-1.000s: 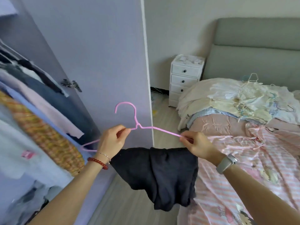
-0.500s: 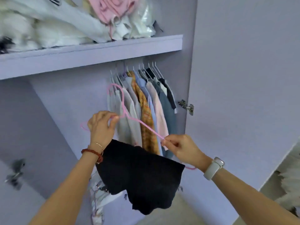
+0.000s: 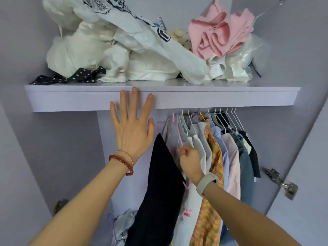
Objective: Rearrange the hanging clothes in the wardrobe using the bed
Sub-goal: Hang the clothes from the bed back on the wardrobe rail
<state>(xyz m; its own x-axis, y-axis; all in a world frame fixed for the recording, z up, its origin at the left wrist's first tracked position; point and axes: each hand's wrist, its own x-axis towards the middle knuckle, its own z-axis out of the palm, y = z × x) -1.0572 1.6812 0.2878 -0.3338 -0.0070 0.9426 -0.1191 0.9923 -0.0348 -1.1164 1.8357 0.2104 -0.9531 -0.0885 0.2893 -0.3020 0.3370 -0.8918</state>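
Left hand: our left hand is spread flat, fingertips over the lilac wardrobe shelf edge.
Right hand: our right hand pinches the thin pink wire hanger.
Garment: the dark navy folded garment hangs left of the shirts.
Risk: it may slide off if the hanger tilts.

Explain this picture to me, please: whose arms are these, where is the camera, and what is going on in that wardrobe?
No machine here: a person wears a camera on the head, looking out over their own two arms into a lilac wardrobe. The left hand, with a red bead bracelet, is spread flat, fingertips by the shelf edge. The right hand, with a pale wristband, grips a pink hanger carrying a dark garment, at the left end of a row of hanging shirts. Its hook seems to reach the rail, though that spot is hidden behind the shelf. On the shelf lie bundled white clothes and a pink cloth.
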